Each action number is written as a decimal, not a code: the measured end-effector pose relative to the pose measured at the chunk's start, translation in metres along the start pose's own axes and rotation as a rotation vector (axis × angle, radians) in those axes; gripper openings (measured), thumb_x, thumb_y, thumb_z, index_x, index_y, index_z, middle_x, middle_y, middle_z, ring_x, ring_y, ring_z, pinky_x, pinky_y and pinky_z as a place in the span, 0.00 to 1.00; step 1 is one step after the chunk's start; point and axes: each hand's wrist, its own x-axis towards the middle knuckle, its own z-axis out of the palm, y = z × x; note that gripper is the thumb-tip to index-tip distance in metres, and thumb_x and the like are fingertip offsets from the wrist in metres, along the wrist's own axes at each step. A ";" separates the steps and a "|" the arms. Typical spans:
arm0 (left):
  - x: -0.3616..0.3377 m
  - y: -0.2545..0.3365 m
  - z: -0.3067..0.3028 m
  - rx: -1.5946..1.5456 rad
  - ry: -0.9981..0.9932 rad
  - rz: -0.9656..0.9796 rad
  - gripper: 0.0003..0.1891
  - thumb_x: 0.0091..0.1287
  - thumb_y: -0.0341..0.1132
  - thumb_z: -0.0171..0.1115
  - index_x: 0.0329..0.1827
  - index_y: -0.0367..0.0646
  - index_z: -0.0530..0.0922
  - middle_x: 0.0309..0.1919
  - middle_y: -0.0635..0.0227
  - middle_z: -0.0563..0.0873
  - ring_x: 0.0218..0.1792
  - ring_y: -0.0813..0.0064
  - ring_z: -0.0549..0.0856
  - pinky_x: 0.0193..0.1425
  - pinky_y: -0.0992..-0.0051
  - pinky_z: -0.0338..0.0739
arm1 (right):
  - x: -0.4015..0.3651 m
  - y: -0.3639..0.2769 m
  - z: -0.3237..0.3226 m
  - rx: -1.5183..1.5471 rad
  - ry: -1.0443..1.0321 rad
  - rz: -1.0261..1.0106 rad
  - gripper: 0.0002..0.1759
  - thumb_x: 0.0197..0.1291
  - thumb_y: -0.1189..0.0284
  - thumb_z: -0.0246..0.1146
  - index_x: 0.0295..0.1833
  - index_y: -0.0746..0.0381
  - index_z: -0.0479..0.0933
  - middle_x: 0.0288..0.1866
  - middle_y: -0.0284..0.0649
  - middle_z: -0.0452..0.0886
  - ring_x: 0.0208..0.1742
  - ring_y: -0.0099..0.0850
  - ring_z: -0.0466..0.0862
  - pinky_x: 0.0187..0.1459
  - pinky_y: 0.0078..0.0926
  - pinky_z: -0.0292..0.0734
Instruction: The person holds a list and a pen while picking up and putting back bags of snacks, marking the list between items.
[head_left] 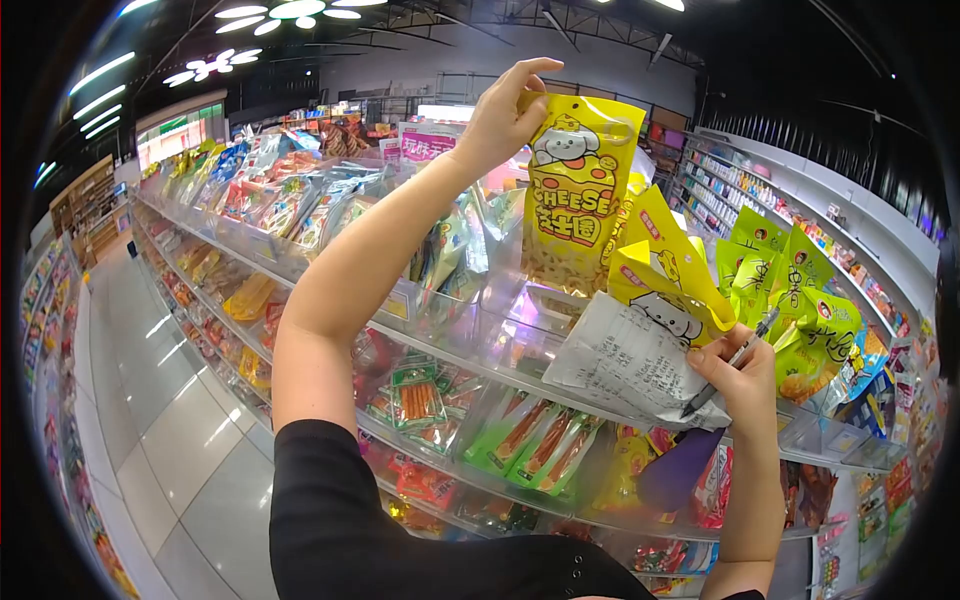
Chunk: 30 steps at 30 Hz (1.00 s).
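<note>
My left hand [512, 112] is raised over the top shelf, fingers closed on the upper left corner of a yellow snack bag [575, 190] marked CHEESE. The bag hangs upright, with small ring-shaped pieces showing in its lower part. Lower on the right, my right hand [738, 368] grips a pen [748, 347] together with a crumpled sheet of handwritten paper [630, 362]. Another yellow bag [665, 275] with a cartoon dog tilts just behind the paper, its lower edge right at my right fingertips.
Tiered clear shelves [450, 355] packed with snacks stand before me. Green snack bags [775, 265] crowd the right side. Green packs of sausage-like sticks [535, 443] lie one tier down. A tiled aisle [165, 440] runs along the left, and stocked wall shelves [770, 195] stand beyond.
</note>
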 end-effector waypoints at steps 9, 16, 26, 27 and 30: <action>-0.006 -0.005 -0.010 -0.055 0.050 -0.076 0.18 0.62 0.26 0.56 0.55 0.46 0.75 0.34 0.71 0.80 0.34 0.83 0.82 0.41 0.79 0.78 | -0.003 0.001 -0.007 -0.032 0.076 -0.001 0.09 0.45 0.76 0.69 0.29 0.64 0.74 0.23 0.30 0.77 0.25 0.16 0.72 0.30 0.16 0.63; -0.003 -0.006 -0.005 -0.013 0.039 -0.044 0.16 0.62 0.25 0.56 0.53 0.45 0.76 0.33 0.70 0.80 0.34 0.82 0.83 0.39 0.79 0.78 | -0.006 0.001 -0.006 -0.008 0.047 -0.008 0.08 0.45 0.77 0.68 0.30 0.63 0.75 0.23 0.28 0.76 0.24 0.15 0.71 0.29 0.15 0.62; -0.005 -0.020 -0.002 0.077 0.068 -0.136 0.14 0.59 0.24 0.58 0.48 0.45 0.79 0.35 0.62 0.81 0.36 0.69 0.85 0.44 0.73 0.80 | -0.006 0.003 -0.010 -0.034 0.049 0.006 0.09 0.46 0.76 0.69 0.31 0.63 0.75 0.23 0.26 0.74 0.24 0.14 0.69 0.28 0.15 0.60; -0.005 -0.021 -0.003 0.072 0.057 -0.158 0.13 0.59 0.24 0.58 0.47 0.44 0.79 0.35 0.62 0.82 0.36 0.69 0.85 0.44 0.73 0.80 | -0.006 0.003 -0.009 -0.037 0.056 0.001 0.09 0.46 0.76 0.69 0.31 0.63 0.75 0.23 0.26 0.74 0.24 0.14 0.69 0.28 0.15 0.60; -0.006 -0.027 -0.005 0.112 0.064 -0.182 0.11 0.59 0.24 0.58 0.44 0.43 0.80 0.35 0.62 0.82 0.35 0.70 0.85 0.43 0.73 0.80 | -0.006 0.003 -0.009 -0.034 0.074 -0.012 0.09 0.46 0.76 0.69 0.31 0.64 0.75 0.22 0.26 0.74 0.23 0.14 0.69 0.28 0.15 0.60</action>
